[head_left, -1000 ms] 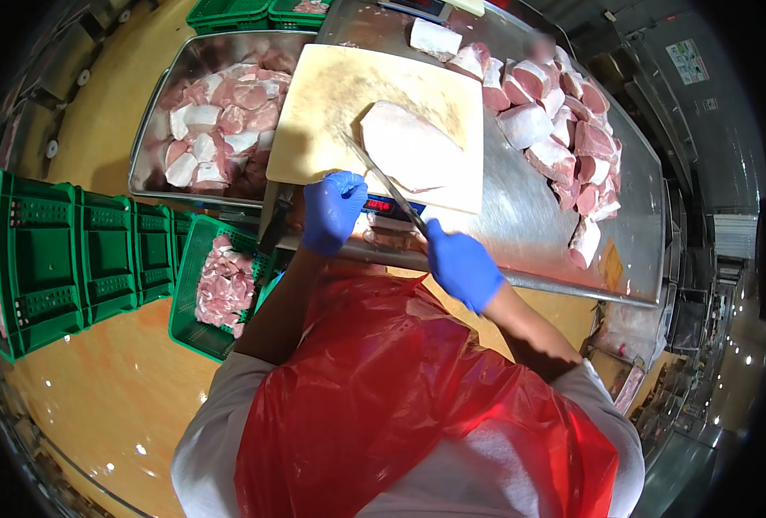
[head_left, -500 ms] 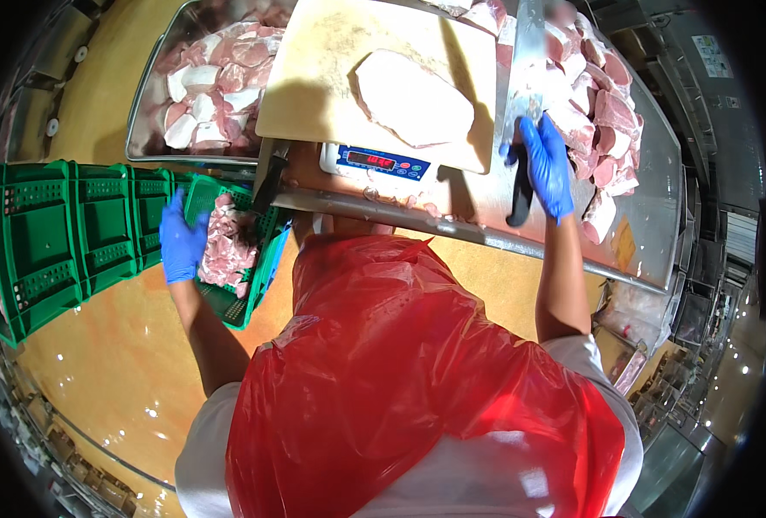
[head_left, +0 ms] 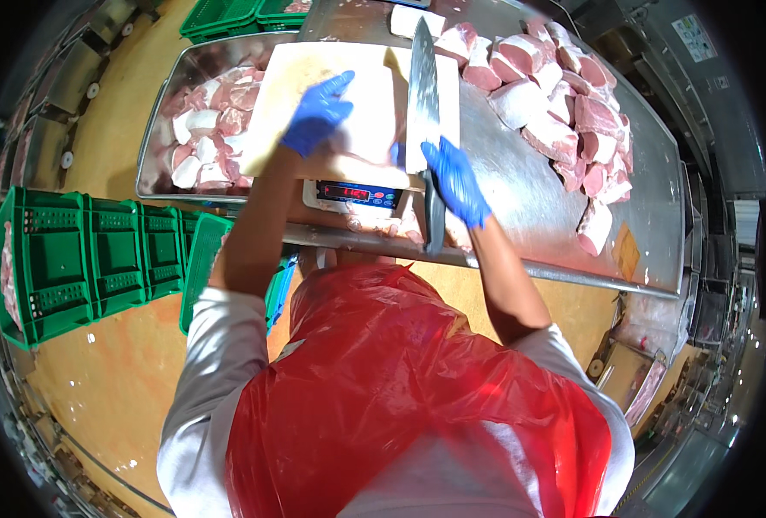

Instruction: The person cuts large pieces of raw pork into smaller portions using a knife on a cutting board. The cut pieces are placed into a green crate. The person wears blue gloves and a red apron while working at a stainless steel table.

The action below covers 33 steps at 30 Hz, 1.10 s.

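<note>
My left hand [head_left: 318, 114], in a blue glove, is over the left part of the cutting board [head_left: 277, 73] with its fingers stretched out. A pale slab of meat [head_left: 361, 134] lies beside and partly under it; glare blurs its outline, and whether the palm presses on it I cannot tell. Gloved in blue too, my right hand [head_left: 457, 183] grips a large knife [head_left: 424, 91] where the blade meets the black handle. The blade points away from me over the board's right side. Below the board's near edge sits a scale [head_left: 357, 195] with a lit red display.
A metal tub [head_left: 154, 155] of cut meat stands left of the board. Raw meat chunks [head_left: 594, 116] are heaped on the steel table [head_left: 521, 207] at the right. Green crates [head_left: 111, 246] stand lower left, with more green crates [head_left: 219, 19] at the far left.
My left hand has come up from beside the green crate onto the board. My right hand has brought the knife leftward, from beside the meat heap to the board's right side.
</note>
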{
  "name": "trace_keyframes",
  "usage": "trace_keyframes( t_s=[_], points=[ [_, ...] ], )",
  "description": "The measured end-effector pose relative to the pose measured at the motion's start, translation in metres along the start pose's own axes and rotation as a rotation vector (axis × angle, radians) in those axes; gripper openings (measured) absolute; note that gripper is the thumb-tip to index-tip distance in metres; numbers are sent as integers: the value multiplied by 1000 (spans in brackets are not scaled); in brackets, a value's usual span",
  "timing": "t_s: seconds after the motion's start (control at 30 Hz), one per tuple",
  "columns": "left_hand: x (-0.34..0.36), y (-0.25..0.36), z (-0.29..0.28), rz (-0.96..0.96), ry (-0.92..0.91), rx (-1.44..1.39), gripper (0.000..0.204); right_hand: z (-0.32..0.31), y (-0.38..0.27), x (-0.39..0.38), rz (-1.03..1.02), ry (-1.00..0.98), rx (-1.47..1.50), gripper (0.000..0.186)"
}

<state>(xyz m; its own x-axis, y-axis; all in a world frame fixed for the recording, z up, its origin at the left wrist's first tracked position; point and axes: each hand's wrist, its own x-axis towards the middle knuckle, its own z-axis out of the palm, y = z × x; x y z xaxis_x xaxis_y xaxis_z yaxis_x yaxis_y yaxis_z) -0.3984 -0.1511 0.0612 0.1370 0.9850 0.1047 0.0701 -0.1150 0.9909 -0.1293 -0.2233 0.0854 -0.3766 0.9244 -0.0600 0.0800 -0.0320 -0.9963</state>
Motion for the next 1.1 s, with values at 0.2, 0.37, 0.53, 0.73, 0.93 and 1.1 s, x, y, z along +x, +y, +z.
trace_keyframes(
  t_s=[0.2, 0.37, 0.53, 0.73, 0.93, 1.1],
  points=[
    [-20, 35, -64, 101, 332, 250, 21, 1, -7, -66, 239, 138, 152, 25],
    [-84, 19, 5, -36, 494, 391, 22, 7, -22, -53, 3, 139, -564, 24],
    [-90, 6, 42, -97, 616, 362, 20, 57, -38, 22, -211, 7, -855, 23],
    [-93, -22, 33, 244, 580, 450, 18, 87, -34, 57, -294, -72, -947, 21],
    [-106, -11, 28, 195, 647, 509, 17, 2, -29, -59, 43, -351, -1230, 28],
    [-126, -11, -8, -161, 674, 364, 14, -46, -93, -117, 211, -420, -1432, 20]
  ],
)
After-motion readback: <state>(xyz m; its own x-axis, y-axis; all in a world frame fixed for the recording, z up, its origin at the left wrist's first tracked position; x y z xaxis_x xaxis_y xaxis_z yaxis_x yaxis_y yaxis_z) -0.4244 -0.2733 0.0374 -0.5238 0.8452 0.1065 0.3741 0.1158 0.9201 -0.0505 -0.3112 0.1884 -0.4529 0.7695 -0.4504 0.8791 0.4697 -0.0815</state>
